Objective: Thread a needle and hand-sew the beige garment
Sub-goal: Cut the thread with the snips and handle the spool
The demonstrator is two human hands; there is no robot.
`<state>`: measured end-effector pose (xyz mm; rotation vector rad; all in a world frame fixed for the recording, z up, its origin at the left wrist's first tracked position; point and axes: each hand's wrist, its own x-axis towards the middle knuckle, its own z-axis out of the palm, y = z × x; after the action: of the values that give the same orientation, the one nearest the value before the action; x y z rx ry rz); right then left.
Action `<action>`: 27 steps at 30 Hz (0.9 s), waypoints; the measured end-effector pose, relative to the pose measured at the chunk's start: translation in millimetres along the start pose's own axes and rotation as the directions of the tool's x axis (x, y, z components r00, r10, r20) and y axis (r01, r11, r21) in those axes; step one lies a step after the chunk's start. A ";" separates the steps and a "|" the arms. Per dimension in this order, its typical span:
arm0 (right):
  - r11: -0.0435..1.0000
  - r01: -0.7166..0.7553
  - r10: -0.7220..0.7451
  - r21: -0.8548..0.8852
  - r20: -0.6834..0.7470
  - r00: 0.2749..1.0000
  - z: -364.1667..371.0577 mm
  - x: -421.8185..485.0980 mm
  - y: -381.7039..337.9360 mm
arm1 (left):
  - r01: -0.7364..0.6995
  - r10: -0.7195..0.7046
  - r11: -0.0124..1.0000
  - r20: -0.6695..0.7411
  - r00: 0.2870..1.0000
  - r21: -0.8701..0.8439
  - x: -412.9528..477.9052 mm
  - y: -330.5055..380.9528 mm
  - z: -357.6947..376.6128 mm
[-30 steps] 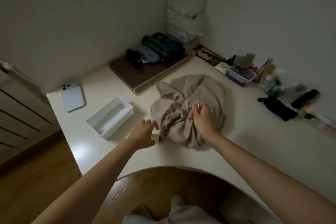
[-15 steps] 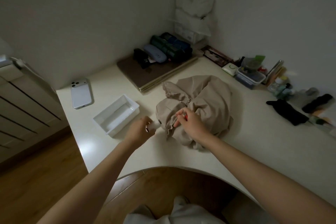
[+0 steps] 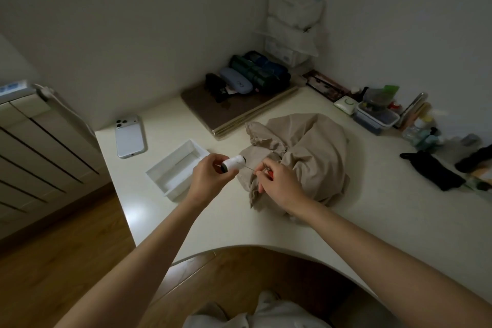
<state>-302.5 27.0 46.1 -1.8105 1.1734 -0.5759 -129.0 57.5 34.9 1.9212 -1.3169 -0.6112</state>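
The left hand [image 3: 210, 176] holds the spool [image 3: 234, 163] beside the garment [image 3: 311, 146], its thread [image 3: 251, 168] running sideways to the pinching right hand [image 3: 281, 185].

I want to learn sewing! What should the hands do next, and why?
Probably pull the right hand away from the spool to draw out more thread: the left hand grips the spool, and only a short length runs between them.

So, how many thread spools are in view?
1: the white spool, held in the left hand beside the beige garment. More may hide in the far clutter.
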 end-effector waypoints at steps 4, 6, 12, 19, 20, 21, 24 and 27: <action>0.999 0.015 -0.016 -0.048 -0.026 1.000 1.4 0.7 -1.2 | 0.006 -0.006 0.999 -0.010 1.000 -0.041 -0.8 3.6 -2.3; 0.999 0.012 -0.013 -0.047 -0.034 0.999 2.9 -0.3 -2.2 | 0.026 -0.027 0.997 -0.008 1.000 -0.073 -1.5 4.6 -3.0; 0.998 0.047 -0.049 -0.031 -0.062 0.997 10.0 -5.0 -6.0 | 0.121 -0.118 0.976 0.029 0.993 -0.183 -6.5 6.5 -3.0; 0.998 0.040 -0.044 -0.038 -0.092 0.995 16.1 -3.5 -10.5 | 0.168 -0.146 0.938 0.093 0.985 -0.303 -17.0 15.4 -0.5; 0.999 0.031 -0.034 -0.034 -0.093 0.995 17.3 -2.9 -11.6 | 0.175 -0.149 0.930 0.104 0.983 -0.324 -18.7 17.0 0.6; 0.999 0.025 -0.028 -0.030 -0.095 0.995 18.0 -2.1 -12.6 | 0.187 -0.158 0.918 0.111 0.981 -0.351 -19.5 17.7 1.5; 1.000 -0.017 0.017 0.007 -0.066 0.998 18.2 -2.0 -15.9 | 0.219 -0.195 0.891 0.100 0.976 -0.398 -19.6 18.2 -0.3; 0.996 -0.062 0.063 0.059 -0.011 0.998 17.3 -2.6 -17.2 | 0.196 -0.189 0.904 0.055 0.980 -0.379 -17.5 14.9 -3.6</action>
<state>-282.3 39.4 52.3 -1.7170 1.2058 -0.5807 -141.6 71.6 48.5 1.7294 -0.9360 -0.9141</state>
